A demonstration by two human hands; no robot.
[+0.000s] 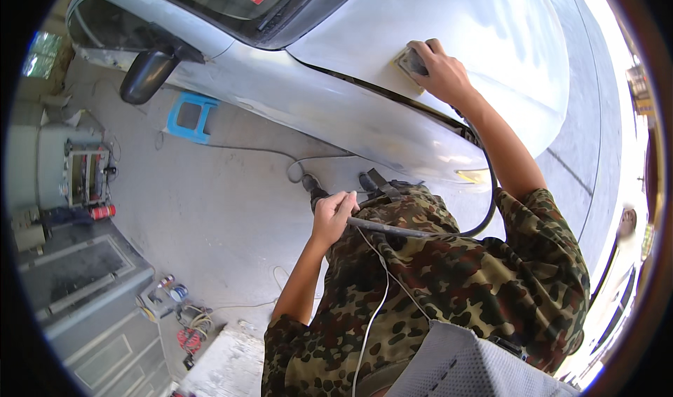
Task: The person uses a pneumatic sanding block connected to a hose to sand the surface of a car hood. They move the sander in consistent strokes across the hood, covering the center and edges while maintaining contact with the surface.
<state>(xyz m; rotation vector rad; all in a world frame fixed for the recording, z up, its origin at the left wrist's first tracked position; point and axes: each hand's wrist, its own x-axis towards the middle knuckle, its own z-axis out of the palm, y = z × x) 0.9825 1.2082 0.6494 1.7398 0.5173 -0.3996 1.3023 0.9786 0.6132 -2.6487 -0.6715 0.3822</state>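
My right hand (440, 73) is closed over a small dark sander (412, 62) with a pale pad edge. The sander rests on the car's dull, silvery-white hood (484, 25), near the gap along the fender (315, 103). From under my right wrist a black hose (488, 208) curves down beside the front corner of the car and runs across my waist. At my waist, my left hand (332, 218) is closed around the grey stretch of that hose (389, 228). Its end beyond my left fingers is hidden.
A blue plastic stool (191, 117) stands on the floor below the black side mirror (148, 74). A thin cable (259, 149) loops across the floor near my shoes. To the left are a grey cabinet (98, 299), a red can (103, 212) and coiled cords (196, 320).
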